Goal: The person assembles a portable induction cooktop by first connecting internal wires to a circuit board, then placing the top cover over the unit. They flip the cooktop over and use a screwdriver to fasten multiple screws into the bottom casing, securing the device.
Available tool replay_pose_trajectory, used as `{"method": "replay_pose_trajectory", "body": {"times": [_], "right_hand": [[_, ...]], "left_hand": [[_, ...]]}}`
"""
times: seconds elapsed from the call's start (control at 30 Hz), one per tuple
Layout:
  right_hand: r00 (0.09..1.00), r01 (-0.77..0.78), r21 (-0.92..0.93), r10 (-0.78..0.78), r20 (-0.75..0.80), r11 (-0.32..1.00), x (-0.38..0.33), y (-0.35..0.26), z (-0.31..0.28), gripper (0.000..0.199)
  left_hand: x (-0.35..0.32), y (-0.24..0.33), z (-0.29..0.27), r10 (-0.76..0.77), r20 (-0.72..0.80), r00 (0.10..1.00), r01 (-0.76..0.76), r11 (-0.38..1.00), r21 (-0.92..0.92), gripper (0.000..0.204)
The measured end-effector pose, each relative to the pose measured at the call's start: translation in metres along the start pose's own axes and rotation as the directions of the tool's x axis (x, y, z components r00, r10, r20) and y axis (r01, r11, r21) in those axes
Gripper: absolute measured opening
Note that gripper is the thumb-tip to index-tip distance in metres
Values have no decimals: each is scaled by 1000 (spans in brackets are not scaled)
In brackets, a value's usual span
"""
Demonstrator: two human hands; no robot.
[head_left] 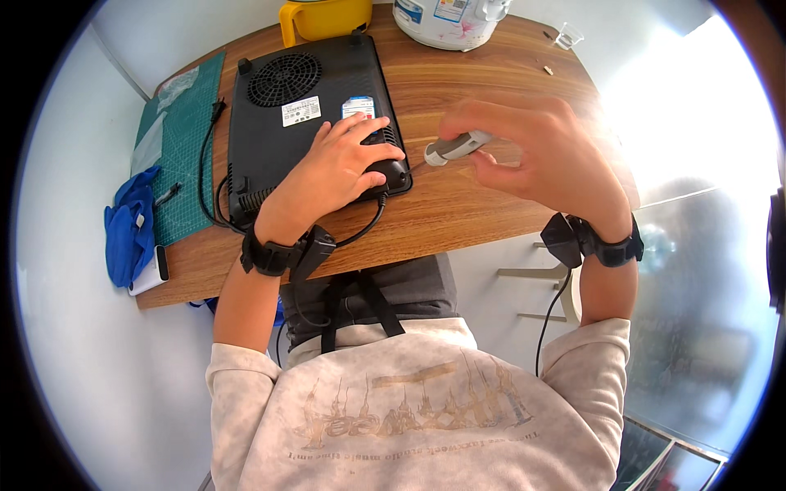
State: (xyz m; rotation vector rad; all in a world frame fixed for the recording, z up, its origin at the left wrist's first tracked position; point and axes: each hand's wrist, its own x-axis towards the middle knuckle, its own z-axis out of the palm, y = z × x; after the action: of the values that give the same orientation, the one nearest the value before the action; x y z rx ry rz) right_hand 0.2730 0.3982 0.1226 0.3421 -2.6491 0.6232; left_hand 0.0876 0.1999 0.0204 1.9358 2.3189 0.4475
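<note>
A black induction cooker (270,146) lies bottom side up on the wooden table, with its round fan grille (284,79) at the far end. My left hand (336,164) rests flat on its near right part, fingers spread, holding nothing. Between the thumb and fingers of my right hand (540,151) is a grey and white screwdriver (458,147). It lies tilted, its thin shaft pointing left and down to the cooker's near right corner. Whether the tip touches a screw there is too small to tell.
A black power cord (205,164) loops along the cooker's left side, over a green cutting mat (187,192). Blue cloth (131,221) and a white power bank (150,274) sit at the left edge. A yellow container (332,20), a white appliance (449,24) and a small clear cup (568,36) stand at the back.
</note>
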Motion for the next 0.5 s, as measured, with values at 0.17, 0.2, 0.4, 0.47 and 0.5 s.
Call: {"method": "replay_pose_trajectory", "body": {"times": [0.17,0.2,0.4,0.47,0.5], "right_hand": [[999,36,32,-35,-2,999,2,4,0,29],[999,42,35,-42,-9,999,3,4,1,29],[994,-105,103,107,-12,989,0,8,-1,30],[994,-96,132,101,-35,987,0,9,-1,29],[994,-93,147,101,-47,985,-1,10,0,29]], "left_hand": [[0,-1,1,-6,-1,1000,6,1000,10,33],[0,-1,1,-5,-2,1000,5,1000,13,33],[-1,-1,2,5,-7,1000,-5,1000,7,33],[-1,-1,1,6,-2,1000,-6,1000,10,33],[-1,-1,1,8,1,1000,-8,1000,12,33]]}}
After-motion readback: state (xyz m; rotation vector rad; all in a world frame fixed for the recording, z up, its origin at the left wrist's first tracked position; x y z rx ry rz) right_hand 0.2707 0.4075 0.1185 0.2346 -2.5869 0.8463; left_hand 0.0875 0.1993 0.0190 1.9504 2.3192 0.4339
